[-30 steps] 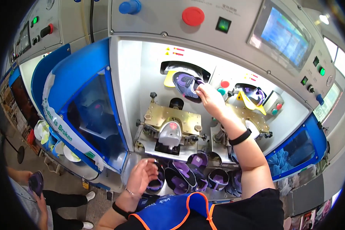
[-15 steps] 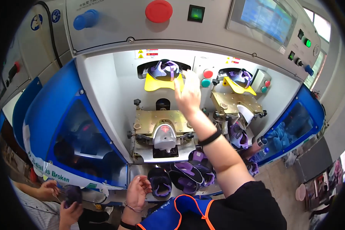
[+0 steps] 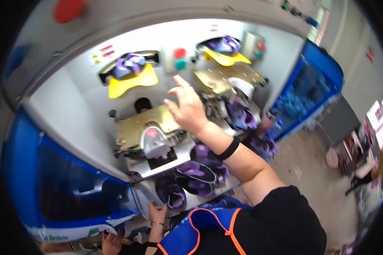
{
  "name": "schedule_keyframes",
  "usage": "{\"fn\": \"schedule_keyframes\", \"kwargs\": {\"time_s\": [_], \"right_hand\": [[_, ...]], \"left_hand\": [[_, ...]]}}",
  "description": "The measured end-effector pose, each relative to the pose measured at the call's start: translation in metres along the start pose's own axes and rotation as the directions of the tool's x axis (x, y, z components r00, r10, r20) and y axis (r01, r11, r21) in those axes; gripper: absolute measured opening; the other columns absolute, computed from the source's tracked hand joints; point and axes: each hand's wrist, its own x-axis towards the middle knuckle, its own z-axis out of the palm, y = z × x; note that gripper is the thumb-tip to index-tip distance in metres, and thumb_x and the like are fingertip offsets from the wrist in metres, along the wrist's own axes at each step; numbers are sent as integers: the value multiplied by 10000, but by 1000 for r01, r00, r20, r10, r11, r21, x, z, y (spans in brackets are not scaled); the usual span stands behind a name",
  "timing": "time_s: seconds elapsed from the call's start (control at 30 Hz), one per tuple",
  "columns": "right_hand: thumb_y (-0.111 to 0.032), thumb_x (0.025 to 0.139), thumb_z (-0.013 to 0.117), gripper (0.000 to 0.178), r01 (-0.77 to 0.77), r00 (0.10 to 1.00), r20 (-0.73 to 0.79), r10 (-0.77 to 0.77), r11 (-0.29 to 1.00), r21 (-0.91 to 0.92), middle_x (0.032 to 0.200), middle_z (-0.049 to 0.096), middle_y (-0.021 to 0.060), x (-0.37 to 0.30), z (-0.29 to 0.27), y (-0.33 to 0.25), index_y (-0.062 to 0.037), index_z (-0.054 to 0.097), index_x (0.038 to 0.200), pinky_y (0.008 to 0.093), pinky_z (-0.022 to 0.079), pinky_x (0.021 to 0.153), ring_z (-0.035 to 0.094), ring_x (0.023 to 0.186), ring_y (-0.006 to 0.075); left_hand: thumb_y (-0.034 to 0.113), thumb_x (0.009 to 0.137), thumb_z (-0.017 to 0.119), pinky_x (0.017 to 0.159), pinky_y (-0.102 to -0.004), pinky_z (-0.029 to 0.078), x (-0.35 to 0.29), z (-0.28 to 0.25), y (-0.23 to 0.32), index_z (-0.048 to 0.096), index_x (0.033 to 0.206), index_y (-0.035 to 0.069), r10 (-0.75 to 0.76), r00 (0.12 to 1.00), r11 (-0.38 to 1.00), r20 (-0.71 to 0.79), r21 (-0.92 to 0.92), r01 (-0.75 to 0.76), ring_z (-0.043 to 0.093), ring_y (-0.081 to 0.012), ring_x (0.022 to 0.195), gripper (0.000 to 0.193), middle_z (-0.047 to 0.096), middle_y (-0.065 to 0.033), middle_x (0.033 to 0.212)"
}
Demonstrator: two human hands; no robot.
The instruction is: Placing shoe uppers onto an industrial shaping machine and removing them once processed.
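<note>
My right hand (image 3: 187, 108) reaches into the lit machine bay, empty, its fingers apart. It hovers beside the right end of the left brass plate (image 3: 144, 123), near the red and green push buttons (image 3: 180, 58). Below the plate sits a grey heel-shaped mould (image 3: 154, 143) with a red light mark. At the back, a purple-and-black shoe upper (image 3: 130, 64) is set above a yellow flap (image 3: 134, 82). My left hand (image 3: 157, 212) is low at the ledge, fingers partly spread and nothing seen in them, close to a dark shoe upper (image 3: 171, 192).
A second station holds another purple shoe upper (image 3: 224, 44), a brass plate (image 3: 227, 78) and a purple shoe (image 3: 241, 114). Several purple-and-black shoes (image 3: 195, 172) crowd the ledge. A bottle (image 3: 267, 121) stands at its right end. Another person's hand (image 3: 111, 243) is at lower left.
My view has swung to the right and tilted. My right hand has come down and away from the left shoe upper at the back. The other person's hands are now mostly out of view.
</note>
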Motion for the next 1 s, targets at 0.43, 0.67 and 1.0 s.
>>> {"fn": "schedule_keyframes", "kwargs": {"time_s": [0.43,0.67,1.0], "right_hand": [[-547,968,326,620,-572,-729,-271,628,-343,745,1088,566,82,-428,-219,91,-22,503,1247,491,351,961,503,1023,242],[-239,967,517,329,-885,405,-537,740,465,-27,1227,541,132,-331,-219,91,-45,537,1231,331,435,890,542,1006,216],[-195,824,693,332,-322,861,335,381,921,-219,1027,604,131,-173,-214,147,-76,570,1108,413,476,762,587,913,345]], "left_hand": [[186,800,725,463,-289,489,33,18,20,376,1319,-72,-143,974,862,177,-461,210,590,-146,603,677,588,-80,777],[83,687,661,613,-311,512,17,26,11,490,1212,-66,-11,999,1000,37,21,11,588,-188,619,572,582,-101,807],[33,845,502,942,-345,450,-73,-6,-15,419,1357,46,102,988,791,112,-612,-12,570,-227,1049,519,566,-102,1178]]}}
